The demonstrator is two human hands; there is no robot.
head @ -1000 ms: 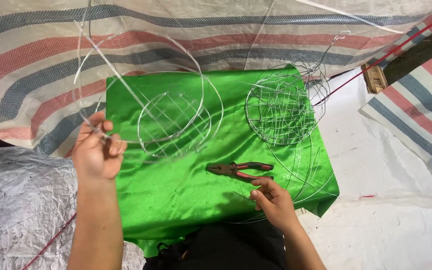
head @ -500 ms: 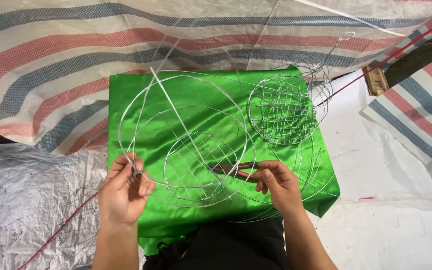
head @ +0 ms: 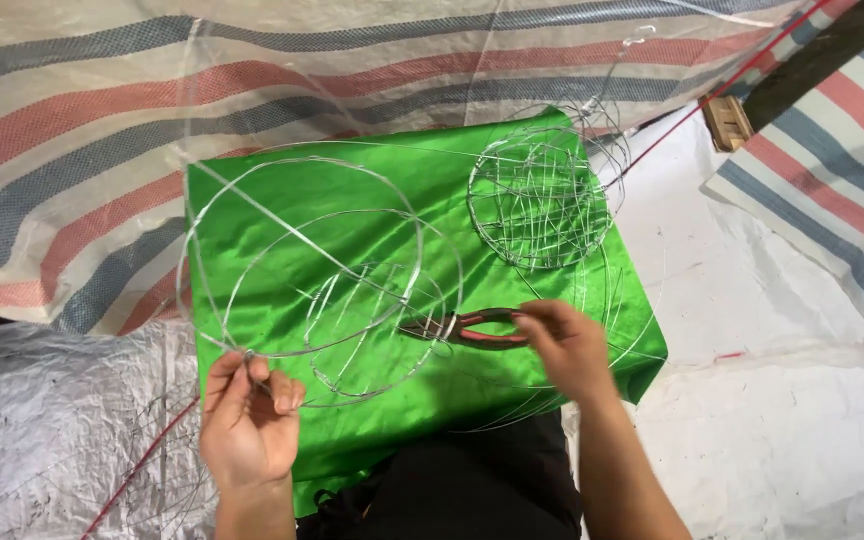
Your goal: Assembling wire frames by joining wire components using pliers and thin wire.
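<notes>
Green cloth (head: 512, 200), wire ball (head: 540, 198), red-handled pliers (head: 472, 328)

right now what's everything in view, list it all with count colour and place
wire frame: one, silver rings joined together, on the left half of the green cloth, its near edge pinched by the left hand
wire ball: one, silver, rounded cage of many wires, far right part of the cloth
pliers: one, red and black handles, lying on the cloth under the right hand
green cloth: one, shiny green, spread in the middle
striped sheet: blue, red and white stripes, behind and to the right
white sheet: white, ground at right
red cord: thin, red, lower left
wooden block: one, brown, upper right
left hand: grips the frame's rim
right hand: on the pliers' handles
</notes>
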